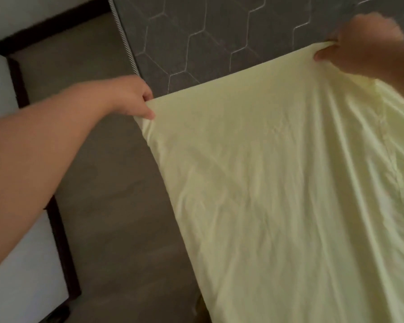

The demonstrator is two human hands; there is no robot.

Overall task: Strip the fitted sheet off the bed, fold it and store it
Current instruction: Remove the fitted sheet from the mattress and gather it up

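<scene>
The pale yellow fitted sheet (pixel 278 183) hangs stretched between my two hands and drapes down toward the lower right. My left hand (pixel 131 96) pinches its top left corner, thumb on the near side of the cloth. My right hand (pixel 359 45) grips the top right corner, slightly blurred. The sheet's top edge runs taut from one hand up to the other. Behind it lies the bare dark grey mattress (pixel 208 38) with a pale hexagon stitch pattern. The sheet's lower part runs out of the frame.
A silver piped edge (pixel 123 36) marks the mattress side. Brown floor (pixel 107 206) lies left of the sheet. A white wall with a dark skirting board (pixel 61 241) runs along the left.
</scene>
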